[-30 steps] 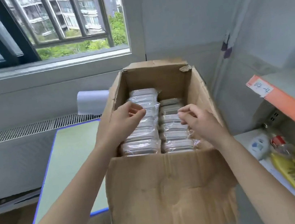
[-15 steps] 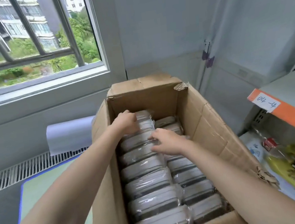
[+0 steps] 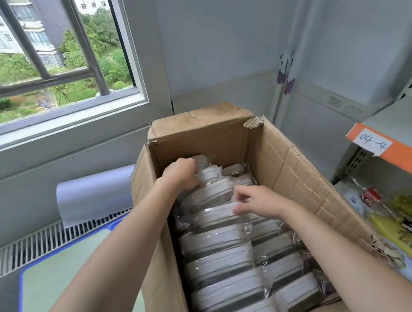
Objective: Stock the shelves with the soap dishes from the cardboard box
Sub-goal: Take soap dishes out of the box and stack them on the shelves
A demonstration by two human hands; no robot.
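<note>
An open cardboard box (image 3: 289, 170) stands in front of me, packed with two rows of white-and-grey soap dishes (image 3: 220, 265) in clear plastic wrap. My left hand (image 3: 181, 175) is deep at the far end of the left row, its fingers curled round a wrapped soap dish (image 3: 209, 175). My right hand (image 3: 256, 200) reaches across from the right and pinches the wrap of a soap dish (image 3: 213, 217) in the left row's middle. The shelf (image 3: 407, 127) with an orange edge strip stands to the right.
A lower shelf (image 3: 359, 203) at the right holds yellow packets and a small bottle. A green mat with a blue border (image 3: 66, 281) lies left of the box. Behind are a paper roll (image 3: 94, 195), a radiator grille and the window.
My view has come closer over the box. My left hand has pushed in at the far end and curled round a dish, and my right hand has shifted nearer, onto the left row.
</note>
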